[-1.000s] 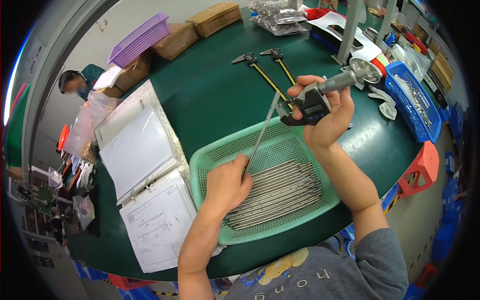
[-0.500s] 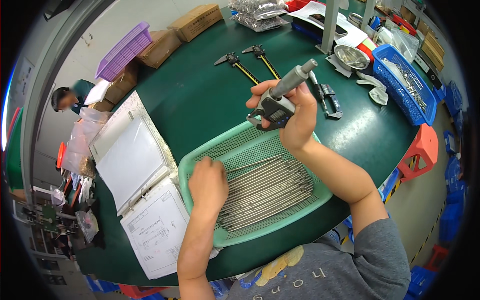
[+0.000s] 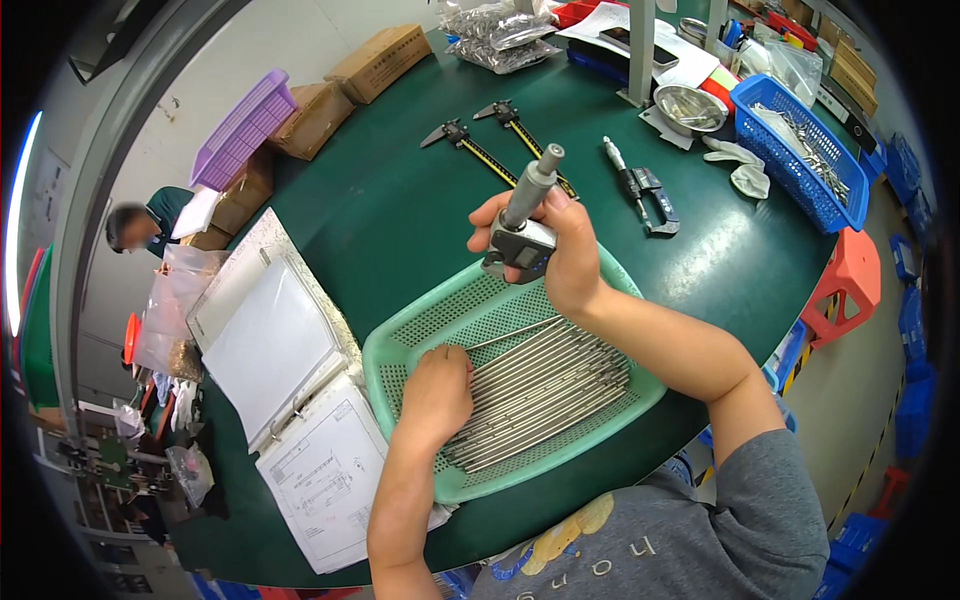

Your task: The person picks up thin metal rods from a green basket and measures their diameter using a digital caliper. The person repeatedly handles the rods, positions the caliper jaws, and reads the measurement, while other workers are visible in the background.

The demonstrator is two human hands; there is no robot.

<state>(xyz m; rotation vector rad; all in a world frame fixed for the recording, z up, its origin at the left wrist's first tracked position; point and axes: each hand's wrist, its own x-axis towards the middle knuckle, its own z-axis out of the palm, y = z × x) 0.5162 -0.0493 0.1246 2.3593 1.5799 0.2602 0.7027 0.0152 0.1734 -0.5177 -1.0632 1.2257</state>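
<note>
1. Right hand (image 3: 560, 250) grips the micrometer (image 3: 525, 225), fingers wrapped tight, above the green basket's (image 3: 400, 345) far rim.
2. Left hand (image 3: 435, 395) rests inside that basket, fingers curled on the metal rods (image 3: 545, 385).

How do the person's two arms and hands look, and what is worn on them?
Both hands, the left hand and the right hand, are bare: no gloves, and no rings or watch visible. The forearms are uncovered too. A short grey sleeve covers the right upper arm; the left arm shows no sleeve in view.
</note>
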